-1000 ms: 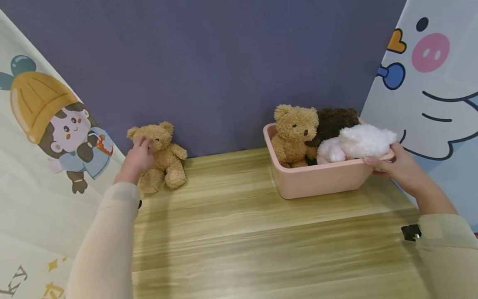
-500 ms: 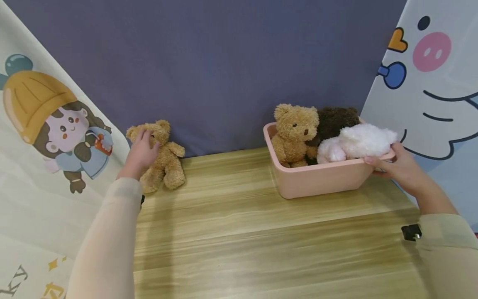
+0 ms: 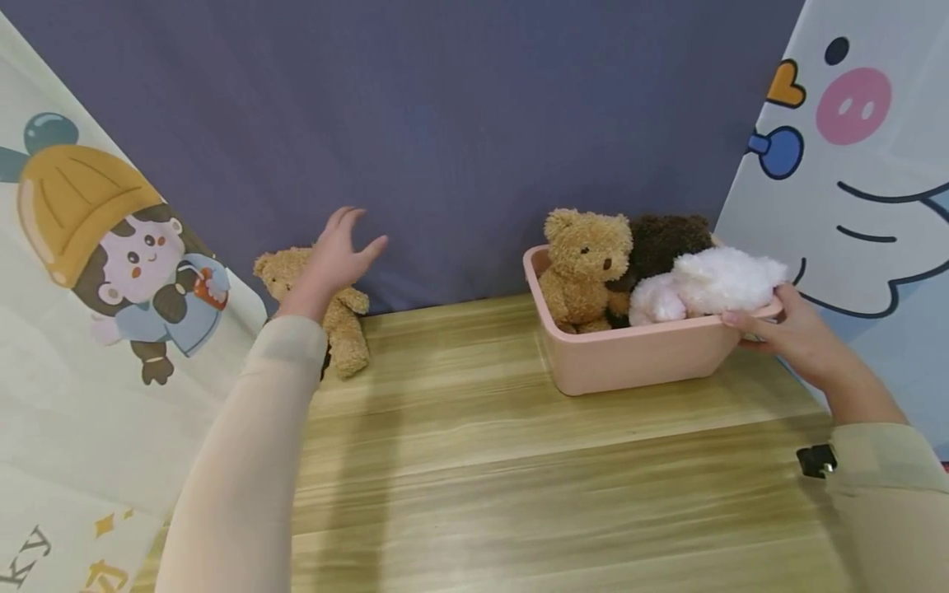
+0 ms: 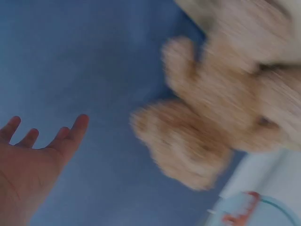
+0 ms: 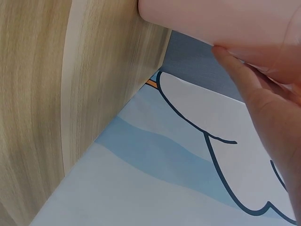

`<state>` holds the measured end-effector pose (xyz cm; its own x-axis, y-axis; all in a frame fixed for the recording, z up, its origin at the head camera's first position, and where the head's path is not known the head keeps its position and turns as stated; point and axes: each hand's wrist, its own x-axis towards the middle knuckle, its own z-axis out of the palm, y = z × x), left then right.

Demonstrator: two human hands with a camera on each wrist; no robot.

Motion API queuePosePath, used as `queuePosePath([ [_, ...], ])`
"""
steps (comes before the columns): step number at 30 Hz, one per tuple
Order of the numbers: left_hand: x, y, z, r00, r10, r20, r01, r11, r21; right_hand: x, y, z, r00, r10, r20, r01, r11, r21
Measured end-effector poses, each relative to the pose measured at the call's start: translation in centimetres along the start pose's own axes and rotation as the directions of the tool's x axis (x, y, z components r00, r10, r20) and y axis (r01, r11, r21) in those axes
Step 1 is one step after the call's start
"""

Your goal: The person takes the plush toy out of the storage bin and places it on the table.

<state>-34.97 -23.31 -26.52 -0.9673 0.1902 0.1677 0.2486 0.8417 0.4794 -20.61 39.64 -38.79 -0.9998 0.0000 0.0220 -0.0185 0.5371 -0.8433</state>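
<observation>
My left hand (image 3: 339,257) is raised in front of the lone tan teddy bear (image 3: 347,333), fingers spread and holding nothing. That bear sits at the back left against the wall; my hand and sleeve hide part of its head and body. In the left wrist view the teddy bear appears blurred, apart from the hand (image 4: 37,165). My right hand (image 3: 804,333) grips the right end of a pink bin (image 3: 630,362), thumb on the rim. Inside the bin are another tan teddy bear (image 3: 586,263), a dark brown plush (image 3: 667,243) and a white fluffy plush (image 3: 730,280).
A wooden tabletop (image 3: 474,461) spreads below, meeting a dark blue-grey cloth wall (image 3: 445,148) at the back. Printed cloth panels stand on the left (image 3: 67,395) and on the right (image 3: 875,231). A black wrist device (image 3: 817,461) shows at my right sleeve.
My left hand has moved right and up from in front of the bear's face, with nothing in it. The left bear stays seated. My right hand and the bin have stayed put.
</observation>
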Motion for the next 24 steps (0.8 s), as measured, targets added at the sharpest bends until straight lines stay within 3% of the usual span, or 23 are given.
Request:
queuePosePath([
  [5,1.4,5.3,2.3,0.993,0.115,0.011,-0.115,0.993,-0.024,0.0,0.1,0.0,1.000,0.000,0.008,0.000,1.000,0.002],
  [14,2.2,15.5,7.9,0.959,0.276,0.067,-0.269,0.958,-0.099,0.1,-0.1,0.0,1.000,0.010,-0.003,-0.010,1.000,0.005],
  [24,0.8,25.9,14.1,0.893,0.399,0.210,-0.386,0.917,-0.102,-0.1,-0.2,0.0,1.000,-0.010,-0.013,0.010,1.000,0.016],
])
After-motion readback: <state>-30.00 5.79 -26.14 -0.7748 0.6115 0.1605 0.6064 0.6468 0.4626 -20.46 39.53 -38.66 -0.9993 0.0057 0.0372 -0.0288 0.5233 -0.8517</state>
